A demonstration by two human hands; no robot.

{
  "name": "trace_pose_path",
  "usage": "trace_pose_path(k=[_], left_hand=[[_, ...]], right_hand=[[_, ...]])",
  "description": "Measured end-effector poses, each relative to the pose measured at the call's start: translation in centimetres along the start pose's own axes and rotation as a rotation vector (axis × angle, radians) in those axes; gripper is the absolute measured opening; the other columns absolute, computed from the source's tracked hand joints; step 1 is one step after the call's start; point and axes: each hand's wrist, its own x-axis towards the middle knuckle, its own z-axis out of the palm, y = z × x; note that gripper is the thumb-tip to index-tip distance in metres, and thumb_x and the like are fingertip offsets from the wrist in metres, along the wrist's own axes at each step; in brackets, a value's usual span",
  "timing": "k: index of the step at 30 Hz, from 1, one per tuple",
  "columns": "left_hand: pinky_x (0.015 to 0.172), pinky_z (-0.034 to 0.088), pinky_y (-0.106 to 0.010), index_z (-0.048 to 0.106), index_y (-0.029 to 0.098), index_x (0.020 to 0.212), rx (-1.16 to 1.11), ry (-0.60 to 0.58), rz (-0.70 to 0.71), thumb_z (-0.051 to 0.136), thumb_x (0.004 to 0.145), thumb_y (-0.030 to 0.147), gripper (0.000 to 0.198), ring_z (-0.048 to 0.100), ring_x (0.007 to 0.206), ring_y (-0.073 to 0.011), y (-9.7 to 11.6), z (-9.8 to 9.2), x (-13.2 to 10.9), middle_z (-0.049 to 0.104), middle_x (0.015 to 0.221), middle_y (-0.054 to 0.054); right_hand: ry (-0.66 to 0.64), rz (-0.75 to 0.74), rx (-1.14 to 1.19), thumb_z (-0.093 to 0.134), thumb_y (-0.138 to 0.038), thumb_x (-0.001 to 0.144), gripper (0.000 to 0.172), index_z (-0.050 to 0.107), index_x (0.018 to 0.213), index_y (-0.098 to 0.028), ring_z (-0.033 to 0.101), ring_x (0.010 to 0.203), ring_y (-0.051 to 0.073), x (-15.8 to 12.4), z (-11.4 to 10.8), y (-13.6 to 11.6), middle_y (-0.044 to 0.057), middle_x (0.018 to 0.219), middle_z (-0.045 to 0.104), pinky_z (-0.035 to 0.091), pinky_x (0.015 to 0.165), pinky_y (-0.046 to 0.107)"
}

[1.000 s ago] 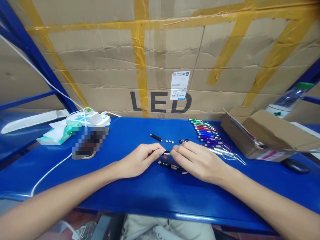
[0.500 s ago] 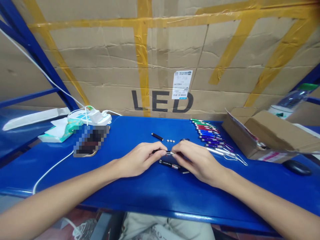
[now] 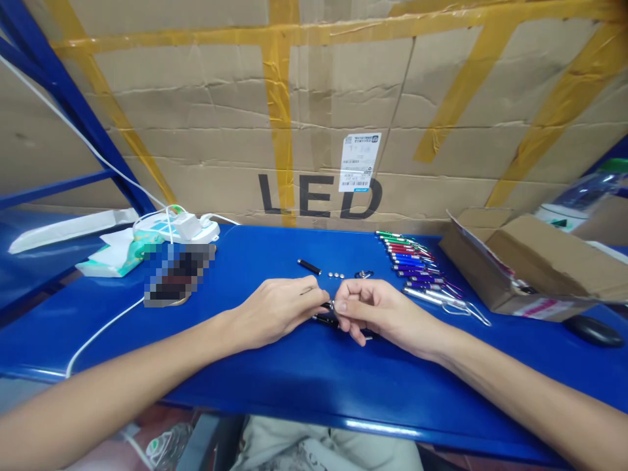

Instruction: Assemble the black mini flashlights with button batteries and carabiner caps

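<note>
My left hand (image 3: 275, 307) is closed, its thumb and fingers pinching a small black penlight tube (image 3: 325, 305) above the table. At the tube's silver end, the thumb and forefinger of my right hand (image 3: 380, 309) are pinched together, with the other fingers curled loosely. My fingertips partly cover the piece. Just beneath lies another black penlight (image 3: 324, 319), mostly hidden by my right hand. Beyond my hands are a loose black tube (image 3: 309, 267), three small silver button cells (image 3: 336, 275) in a row and a dark clip (image 3: 364, 275).
A row of coloured penlights (image 3: 409, 258) lies at the right beside an open cardboard box (image 3: 515, 261) and a black mouse (image 3: 593, 331). At the left are a blurred-out phone (image 3: 179, 278), a tissue pack (image 3: 118, 255) and a power strip (image 3: 196, 229). A large carton (image 3: 220, 131) stands behind the blue table (image 3: 275, 386).
My right hand has turned so its fingers show, and it has moved slightly down, uncovering the dark clip and covering more of the penlight beneath. My left hand still grips the tube.
</note>
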Motion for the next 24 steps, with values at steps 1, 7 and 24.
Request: trace_pose_path(k=[1, 7, 24], left_hand=[[0.068, 0.047, -0.025, 0.066, 0.021, 0.107, 0.052, 0.016, 0.012, 0.033, 0.120, 0.037, 0.039, 0.066, 0.077, -0.0145, 0.0, 0.1, 0.0, 0.070, 0.095, -0.004], [0.063, 0.041, -0.028, 0.069, 0.024, 0.111, 0.316, 0.117, 0.108, 0.044, 0.116, 0.021, 0.025, 0.061, 0.071, -0.0132, -0.1, 0.1, -0.1, 0.073, 0.089, -0.001], [0.079, 0.051, -0.028, 0.068, 0.021, 0.120, -0.472, 0.045, -0.467, 0.052, 0.113, 0.046, 0.030, 0.069, 0.088, -0.0181, -0.7, -0.2, 0.7, 0.076, 0.105, -0.003]], right_hand=[[0.004, 0.008, 0.031, 0.092, -0.050, 0.084, 0.043, 0.065, 0.084, -0.017, 0.061, 0.056, 0.010, 0.0, 0.0, 0.0, 0.000, 0.074, 0.073, 0.048, 0.054, 0.024], [-0.005, 0.062, 0.186, 0.095, -0.048, 0.080, 0.043, 0.066, 0.082, -0.016, 0.059, 0.060, 0.009, 0.1, 0.0, 0.3, 0.000, 0.075, 0.071, 0.050, 0.056, 0.022], [0.133, -0.344, -1.293, 0.061, -0.031, 0.107, 0.010, 0.065, 0.104, -0.023, 0.066, 0.090, 0.023, -0.1, -6.8, 0.1, 0.005, 0.101, 0.071, 0.049, 0.080, 0.034]])
